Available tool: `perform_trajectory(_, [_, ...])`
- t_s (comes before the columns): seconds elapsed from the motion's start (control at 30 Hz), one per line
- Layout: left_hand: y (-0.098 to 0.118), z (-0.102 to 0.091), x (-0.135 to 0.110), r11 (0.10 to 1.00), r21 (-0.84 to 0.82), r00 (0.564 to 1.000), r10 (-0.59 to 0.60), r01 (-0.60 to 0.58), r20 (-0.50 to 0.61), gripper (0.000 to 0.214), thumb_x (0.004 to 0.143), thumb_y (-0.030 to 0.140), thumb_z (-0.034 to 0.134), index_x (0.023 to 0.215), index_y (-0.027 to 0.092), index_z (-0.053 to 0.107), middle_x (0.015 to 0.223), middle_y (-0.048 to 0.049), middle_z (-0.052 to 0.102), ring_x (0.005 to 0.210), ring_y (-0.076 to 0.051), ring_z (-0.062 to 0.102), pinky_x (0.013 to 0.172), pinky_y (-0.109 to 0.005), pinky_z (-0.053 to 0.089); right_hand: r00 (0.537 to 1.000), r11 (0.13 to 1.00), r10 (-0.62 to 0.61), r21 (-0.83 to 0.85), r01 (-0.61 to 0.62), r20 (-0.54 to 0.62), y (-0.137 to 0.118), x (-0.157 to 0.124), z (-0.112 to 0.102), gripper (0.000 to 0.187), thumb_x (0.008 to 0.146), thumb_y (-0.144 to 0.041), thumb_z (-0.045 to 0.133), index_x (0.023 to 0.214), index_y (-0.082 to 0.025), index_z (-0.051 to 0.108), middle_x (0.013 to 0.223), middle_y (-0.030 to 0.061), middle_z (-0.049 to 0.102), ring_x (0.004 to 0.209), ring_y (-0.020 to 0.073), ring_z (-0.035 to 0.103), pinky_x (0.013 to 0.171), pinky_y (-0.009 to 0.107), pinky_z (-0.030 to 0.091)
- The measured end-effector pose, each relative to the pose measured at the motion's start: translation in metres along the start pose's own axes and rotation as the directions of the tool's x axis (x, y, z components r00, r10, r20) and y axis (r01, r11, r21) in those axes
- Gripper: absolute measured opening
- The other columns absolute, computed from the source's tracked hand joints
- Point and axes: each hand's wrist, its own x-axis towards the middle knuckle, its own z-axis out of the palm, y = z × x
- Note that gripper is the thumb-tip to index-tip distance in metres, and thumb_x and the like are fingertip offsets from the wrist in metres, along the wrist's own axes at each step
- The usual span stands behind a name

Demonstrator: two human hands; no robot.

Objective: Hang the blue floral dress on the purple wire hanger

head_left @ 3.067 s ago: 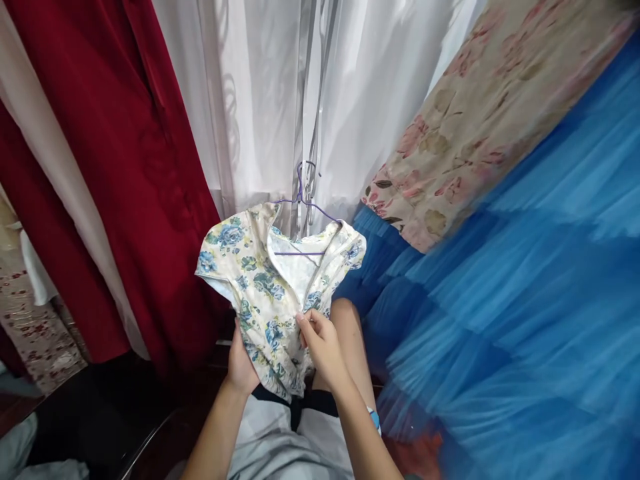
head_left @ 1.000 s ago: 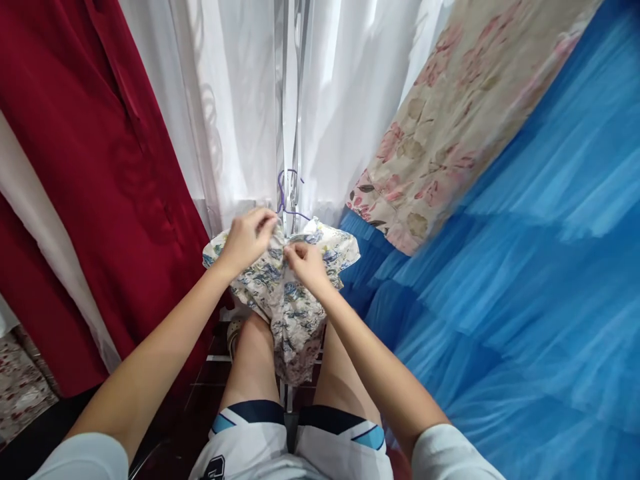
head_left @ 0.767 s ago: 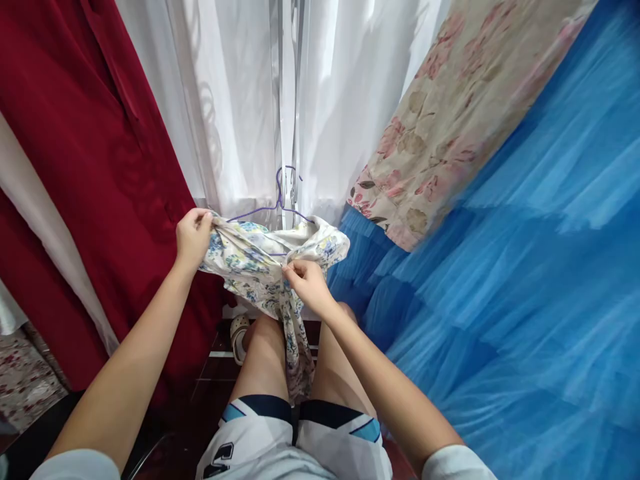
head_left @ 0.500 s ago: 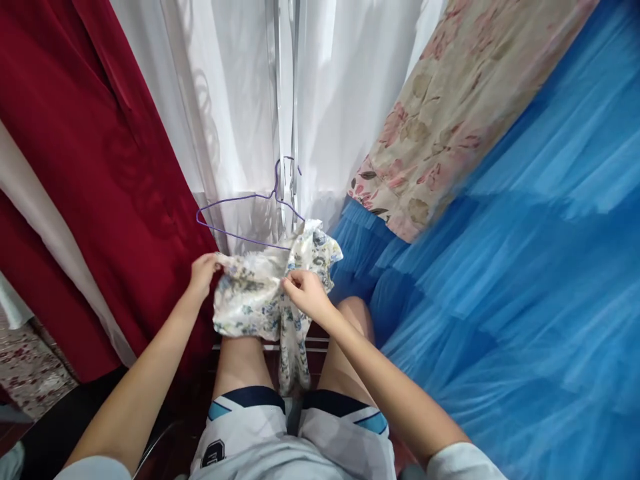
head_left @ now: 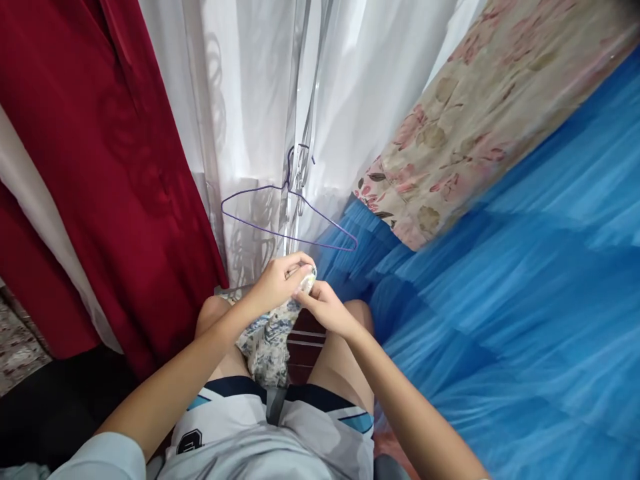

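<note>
A small white garment with a blue floral print hangs bunched from my fingers, its lower part falling between my thighs. My left hand is closed on its upper edge, fingers curled over the cloth. Just to the right, my right hand pinches the same edge between thumb and fingers. Part of the garment is hidden behind my left hand and forearm. Beyond my hands a purple wire hanger hangs bare by its hook on silver straps, apart from the cloth.
White drapery hangs in front. A dark red cloth drapes on the left. Right of me hang a beige floral fabric and layered blue tulle. Something black lies at the lower left. My bare knees frame the garment.
The floral garment has come off the hanger and is gathered lower. My left hand moved right to meet my right hand at its edge. The hanger now hangs free.
</note>
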Motion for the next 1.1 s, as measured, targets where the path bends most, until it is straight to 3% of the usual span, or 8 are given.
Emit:
perform_trajectory(0.2, [-0.02, -0.005, -0.019, 0.948, -0.2, 0.929, -0.172, 0.246, 0.328, 0.034, 0.089, 0.05, 0.058, 0.106, 0.02, 0.055, 0.071, 0.0008, 0.056, 0.057, -0.012, 0.048, 0.052, -0.023, 0.033, 0.931, 0.997, -0.058, -0.077, 0.033, -0.36, -0.016, -0.023, -0.032, 0.023, 0.093, -0.039, 0.053, 0.083, -0.02, 0.061, 0.079, 0.0019, 0.058, 0.072, 0.0185, 0.051, 0.066, 0.028, 0.041])
perform_trajectory(0.33, [-0.049, -0.016, -0.029, 0.977, 0.176, 0.947, -0.164, 0.118, 0.276, 0.048, 0.085, 0.053, 0.061, 0.058, 0.016, 0.047, 0.058, 0.0019, 0.041, 0.056, -0.011, 0.036, 0.053, -0.024, 0.026, 0.776, 0.957, -0.221, -0.284, 0.056, -0.591, -0.023, -0.022, -0.083, 0.018, 0.089, -0.036, 0.053, 0.079, -0.022, 0.057, 0.072, 0.0, 0.052, 0.067, 0.0174, 0.046, 0.061, 0.027, 0.037])
perform_trajectory(0.43, [-0.06, -0.021, -0.032, 0.955, 0.28, 0.963, -0.164, 0.1, 0.213, 0.051, 0.086, 0.054, 0.057, 0.055, 0.015, 0.047, 0.056, 0.0023, 0.037, 0.056, -0.011, 0.034, 0.054, -0.025, 0.026, 0.732, 0.902, -0.317, -0.43, 0.035, -0.603, -0.022, 0.004, -0.124, 0.023, 0.085, -0.036, 0.056, 0.069, -0.021, 0.051, 0.065, -0.0028, 0.045, 0.064, 0.015, 0.04, 0.06, 0.027, 0.033])
perform_trajectory(0.6, [-0.056, -0.027, -0.03, 0.964, 0.224, 0.986, -0.159, 0.144, 0.051, 0.047, 0.087, 0.054, 0.056, 0.062, 0.015, 0.051, 0.062, 0.0012, 0.043, 0.062, -0.013, 0.039, 0.056, -0.024, 0.03, 0.804, 0.99, -0.088, -0.139, 0.007, -0.587, -0.015, 0.077, -0.154, 0.033, 0.083, -0.044, 0.06, 0.064, -0.022, 0.045, 0.056, -0.0055, 0.045, 0.056, 0.0122, 0.041, 0.057, 0.025, 0.036])
perform_trajectory(0.77, [-0.057, -0.046, -0.031, 0.968, 0.113, 0.969, -0.209, 0.224, -0.13, 0.051, 0.085, 0.058, 0.057, 0.058, 0.017, 0.043, 0.058, 0.0007, 0.038, 0.058, -0.012, 0.034, 0.051, -0.024, 0.027, 0.93, 0.992, 0.124, 0.035, -0.119, -0.347, -0.013, 0.132, -0.133, 0.043, 0.079, -0.056, 0.067, 0.06, -0.019, 0.055, 0.051, 0.0011, 0.059, 0.048, 0.0155, 0.052, 0.051, 0.029, 0.045])
perform_trajectory(0.87, [-0.066, -0.07, -0.036, 0.966, 0.12, 0.959, -0.201, 0.228, -0.199, 0.053, 0.086, 0.061, 0.055, 0.058, 0.017, 0.044, 0.058, 0.0006, 0.04, 0.056, -0.012, 0.034, 0.05, -0.025, 0.026, 0.959, 0.982, 0.181, 0.086, -0.166, -0.218, -0.015, 0.139, -0.122, 0.043, 0.074, -0.054, 0.074, 0.058, -0.017, 0.058, 0.048, 0.0005, 0.058, 0.041, 0.0123, 0.047, 0.041, 0.025, 0.038])
perform_trajectory(1.0, [-0.085, -0.109, -0.047, 0.95, 0.177, 0.966, -0.25, 0.257, -0.059, 0.063, 0.09, 0.068, 0.04, 0.052, 0.017, 0.043, 0.052, 0.0007, 0.039, 0.05, -0.011, 0.031, 0.048, -0.025, 0.024, 0.973, 0.981, 0.169, 0.125, -0.151, -0.157, -0.027, 0.129, -0.122, 0.044, 0.072, -0.046, 0.079, 0.051, -0.019, 0.051, 0.041, -0.0059, 0.045, 0.036, 0.0061, 0.034, 0.037, 0.022, 0.025])
perform_trajectory(1.1, [-0.097, -0.139, -0.05, 0.939, 0.224, 0.959, -0.279, 0.26, 0.058, 0.06, 0.084, 0.065, 0.054, 0.049, 0.017, 0.05, 0.052, -0.0005, 0.046, 0.051, -0.013, 0.039, 0.052, -0.026, 0.032, 0.979, 0.977, 0.166, 0.155, -0.147, -0.122, -0.04, 0.123, -0.126, 0.034, 0.072, -0.04, 0.08, 0.059, -0.016, 0.06, 0.046, -0.0037, 0.052, 0.038, 0.0078, 0.041, 0.039, 0.022, 0.03])
